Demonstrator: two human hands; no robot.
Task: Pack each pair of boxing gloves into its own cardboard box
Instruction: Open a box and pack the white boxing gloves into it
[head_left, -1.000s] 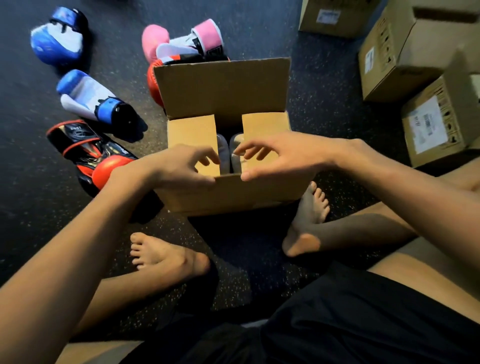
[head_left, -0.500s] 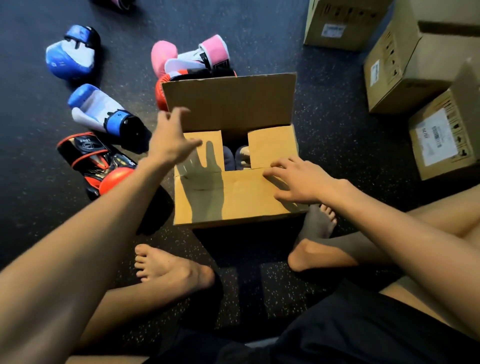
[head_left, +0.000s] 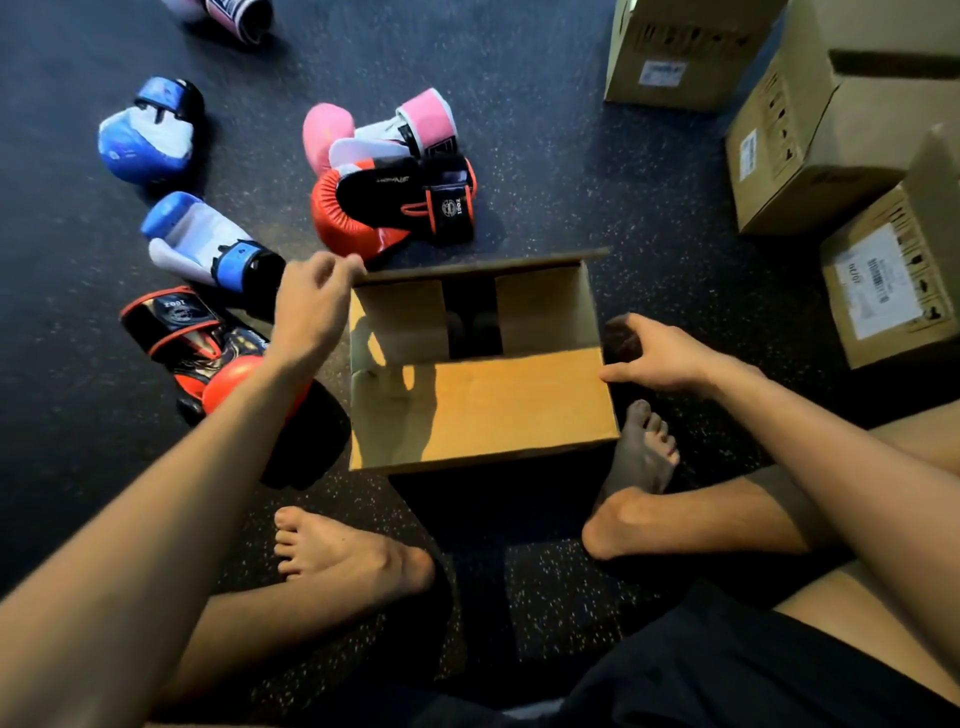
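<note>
The left hand (head_left: 311, 306) pinches the far flap's corner of the open cardboard box (head_left: 483, 405) on the floor; the right hand (head_left: 660, 358) rests loosely spread against its right edge. The thin, light flap probably folds easily when held near its edge. Dark gloves (head_left: 475, 327) sit inside; soft, padded gloves (head_left: 389, 208) lie beyond.
</note>
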